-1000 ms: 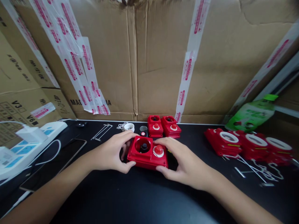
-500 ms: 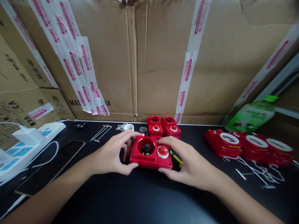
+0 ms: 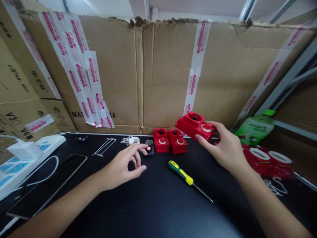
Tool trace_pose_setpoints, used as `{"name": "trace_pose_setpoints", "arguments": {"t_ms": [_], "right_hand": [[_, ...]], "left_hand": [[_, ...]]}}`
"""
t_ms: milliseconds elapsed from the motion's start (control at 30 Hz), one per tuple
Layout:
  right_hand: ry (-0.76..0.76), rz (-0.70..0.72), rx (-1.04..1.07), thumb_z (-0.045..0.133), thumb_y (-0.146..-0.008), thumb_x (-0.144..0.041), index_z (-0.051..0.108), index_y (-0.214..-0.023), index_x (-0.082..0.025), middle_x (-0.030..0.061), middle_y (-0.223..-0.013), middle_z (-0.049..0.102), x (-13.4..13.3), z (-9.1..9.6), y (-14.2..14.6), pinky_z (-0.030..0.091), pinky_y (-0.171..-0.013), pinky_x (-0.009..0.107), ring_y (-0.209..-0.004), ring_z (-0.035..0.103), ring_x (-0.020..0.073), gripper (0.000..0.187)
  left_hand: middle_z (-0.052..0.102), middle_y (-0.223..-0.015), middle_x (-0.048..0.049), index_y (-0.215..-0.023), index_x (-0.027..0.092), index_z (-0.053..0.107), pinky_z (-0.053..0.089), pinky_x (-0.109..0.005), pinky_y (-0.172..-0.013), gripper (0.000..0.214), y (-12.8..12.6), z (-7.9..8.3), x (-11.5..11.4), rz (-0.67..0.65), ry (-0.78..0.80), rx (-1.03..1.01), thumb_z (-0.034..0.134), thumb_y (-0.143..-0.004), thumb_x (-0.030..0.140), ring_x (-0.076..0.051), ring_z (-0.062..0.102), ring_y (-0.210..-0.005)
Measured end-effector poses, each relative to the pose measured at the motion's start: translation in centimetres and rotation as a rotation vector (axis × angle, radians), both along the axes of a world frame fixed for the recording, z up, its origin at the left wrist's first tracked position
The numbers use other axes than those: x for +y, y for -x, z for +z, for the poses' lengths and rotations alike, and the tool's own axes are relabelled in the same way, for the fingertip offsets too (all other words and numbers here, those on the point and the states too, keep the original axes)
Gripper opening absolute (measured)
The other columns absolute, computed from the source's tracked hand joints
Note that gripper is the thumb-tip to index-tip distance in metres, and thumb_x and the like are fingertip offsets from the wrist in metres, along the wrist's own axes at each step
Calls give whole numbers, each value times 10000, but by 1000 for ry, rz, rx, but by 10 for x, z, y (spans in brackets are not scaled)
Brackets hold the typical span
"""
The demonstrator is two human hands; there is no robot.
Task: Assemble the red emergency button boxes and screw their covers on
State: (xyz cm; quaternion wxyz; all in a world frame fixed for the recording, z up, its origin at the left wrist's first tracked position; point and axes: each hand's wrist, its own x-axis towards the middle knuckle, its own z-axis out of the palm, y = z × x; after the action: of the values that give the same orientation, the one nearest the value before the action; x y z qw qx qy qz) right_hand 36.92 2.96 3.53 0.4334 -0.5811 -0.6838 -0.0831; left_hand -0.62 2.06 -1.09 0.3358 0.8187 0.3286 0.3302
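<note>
My right hand (image 3: 226, 148) grips a red plastic switch box (image 3: 194, 125) with a round socket hole and a red push button, raised above the black table (image 3: 153, 205) to the right of centre. My left hand (image 3: 123, 165) rests over the table with its fingers apart and holds nothing; its fingertips are near a small black part with a red dot (image 3: 149, 149). Two matching red boxes (image 3: 169, 141) stand side by side against the cardboard wall. A green and yellow screwdriver (image 3: 182, 175) lies on the table between my hands.
Several red covers with white rings (image 3: 267, 160) and loose metal pins lie at the right, near a green pouch (image 3: 255, 128). A white ring (image 3: 134, 140), metal pins (image 3: 104, 146), a phone (image 3: 49, 185) and a white power strip (image 3: 24, 155) sit at the left. Taped cardboard (image 3: 148, 76) walls the back.
My right hand lifted the red box up and to the right. My left hand let go of it and stayed low. The screwdriver that lay under the box now shows.
</note>
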Motion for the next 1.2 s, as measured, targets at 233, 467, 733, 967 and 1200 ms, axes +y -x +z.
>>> {"name": "trace_pose_setpoints", "arguments": {"t_ms": [233, 467, 733, 967, 1200], "right_hand": [[234, -291, -114, 698, -902, -593, 644, -1339, -151, 181, -1150, 794, 16, -10, -20, 582, -842, 453, -1044, 759, 388, 624], [402, -319, -226, 631, -971, -518, 652, -1269, -115, 213, -1156, 782, 26, -31, -22, 560, -851, 454, -1069, 753, 409, 501], [504, -299, -283, 681, -950, -500, 618, -1230, -97, 245, -1192, 737, 37, -58, -18, 566, -873, 444, -1073, 748, 398, 495], [555, -227, -299, 706, -941, -463, 596, -1319, -62, 284, -1310, 666, 41, -70, -17, 568, -955, 444, -1192, 715, 398, 562], [593, -75, -363, 889, -780, -293, 626, -1364, -112, 205, -1300, 709, 37, -65, -29, 554, -1037, 399, -1217, 702, 344, 665]], "left_hand": [[641, -1227, -51, -1462, 283, 513, 617, -326, -801, 467, -4, -5, -1, 14, -23, 159, 635, -1012, 282, -128, 637, -828], [626, -1255, -29, -1513, 325, 468, 610, -303, -802, 508, -2, -5, -2, 17, -40, 252, 610, -1027, 282, -129, 651, -863], [617, -1265, -16, -1535, 347, 447, 600, -325, -853, 549, -2, -7, -4, 4, -16, 345, 617, -1018, 275, -131, 653, -880], [615, -1273, -11, -1535, 357, 442, 598, -328, -860, 548, -1, -10, -3, 11, -12, 368, 617, -1020, 288, -132, 653, -888], [617, -1269, -16, -1531, 348, 448, 599, -334, -862, 549, -2, -5, -5, 11, -15, 396, 617, -1014, 278, -141, 653, -893]]}}
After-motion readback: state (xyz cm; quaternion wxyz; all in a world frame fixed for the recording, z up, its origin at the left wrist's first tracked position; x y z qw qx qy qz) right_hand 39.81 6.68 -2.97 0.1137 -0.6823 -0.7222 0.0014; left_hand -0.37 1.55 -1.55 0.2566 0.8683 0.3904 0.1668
